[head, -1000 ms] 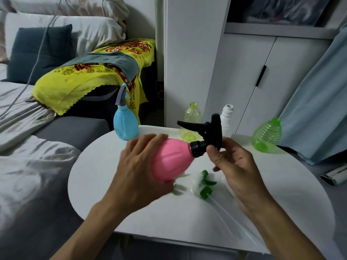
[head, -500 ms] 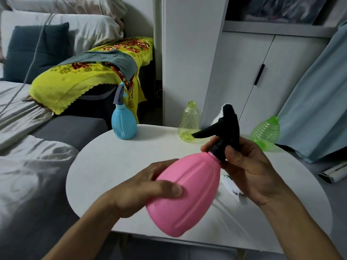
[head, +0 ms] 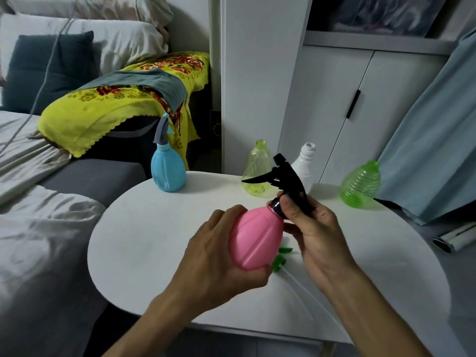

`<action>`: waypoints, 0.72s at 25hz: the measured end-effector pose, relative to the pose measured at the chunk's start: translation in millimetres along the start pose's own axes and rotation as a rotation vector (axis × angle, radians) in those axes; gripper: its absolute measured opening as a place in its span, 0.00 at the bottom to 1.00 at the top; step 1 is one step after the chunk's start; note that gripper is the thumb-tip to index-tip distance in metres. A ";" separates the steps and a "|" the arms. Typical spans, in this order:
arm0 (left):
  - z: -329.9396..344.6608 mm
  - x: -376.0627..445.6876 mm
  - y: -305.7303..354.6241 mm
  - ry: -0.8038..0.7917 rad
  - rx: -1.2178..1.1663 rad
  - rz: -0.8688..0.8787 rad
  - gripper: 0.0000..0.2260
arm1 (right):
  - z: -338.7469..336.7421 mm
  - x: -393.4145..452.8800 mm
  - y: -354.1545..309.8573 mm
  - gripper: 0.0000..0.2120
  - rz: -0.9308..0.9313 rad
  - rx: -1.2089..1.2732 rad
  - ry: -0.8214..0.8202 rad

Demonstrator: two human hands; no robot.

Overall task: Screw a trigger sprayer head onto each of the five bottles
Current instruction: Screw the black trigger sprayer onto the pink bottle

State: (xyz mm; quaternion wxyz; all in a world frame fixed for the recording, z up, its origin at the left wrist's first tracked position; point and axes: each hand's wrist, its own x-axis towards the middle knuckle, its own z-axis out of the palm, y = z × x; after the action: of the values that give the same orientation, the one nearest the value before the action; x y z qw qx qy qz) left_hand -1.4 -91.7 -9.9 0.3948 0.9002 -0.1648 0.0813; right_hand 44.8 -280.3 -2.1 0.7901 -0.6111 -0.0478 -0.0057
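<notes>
My left hand [head: 219, 256] grips the belly of a pink bottle [head: 255, 238], held tilted above the round white table [head: 144, 243]. My right hand [head: 311, 228] pinches the collar of the black trigger sprayer head [head: 286, 181] that sits on the pink bottle's neck. A blue bottle [head: 168, 173] with a grey sprayer head stands at the table's far left. Three headless bottles stand at the back: a yellow-green one [head: 257, 173], a white one [head: 305, 166] and a ribbed green one [head: 360, 186]. A green sprayer head [head: 280, 258] lies on the table, mostly hidden behind the pink bottle.
A grey bed [head: 38, 240] lies left of the table, with a yellow floral cloth [head: 108, 109] over a bench behind. White cabinets [head: 334, 106] stand at the back and a blue curtain [head: 432, 140] hangs on the right. A rolled item [head: 456, 238] lies on the floor.
The pink bottle has swung from a low, near position to a smaller upright tilt over the table. My left hand now wraps it from behind, and the right hand has shifted on the collar.
</notes>
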 end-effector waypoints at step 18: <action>-14.1 12.3 2.8 -0.628 -0.743 -0.155 0.28 | -6.5 -8.0 -29.0 0.17 0.123 0.290 -0.396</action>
State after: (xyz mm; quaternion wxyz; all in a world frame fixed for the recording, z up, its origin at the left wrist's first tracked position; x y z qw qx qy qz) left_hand 8.9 -86.0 4.9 0.6254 0.6892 -0.2264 -0.2876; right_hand 35.3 -294.3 23.6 0.8436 -0.4822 -0.1649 0.1691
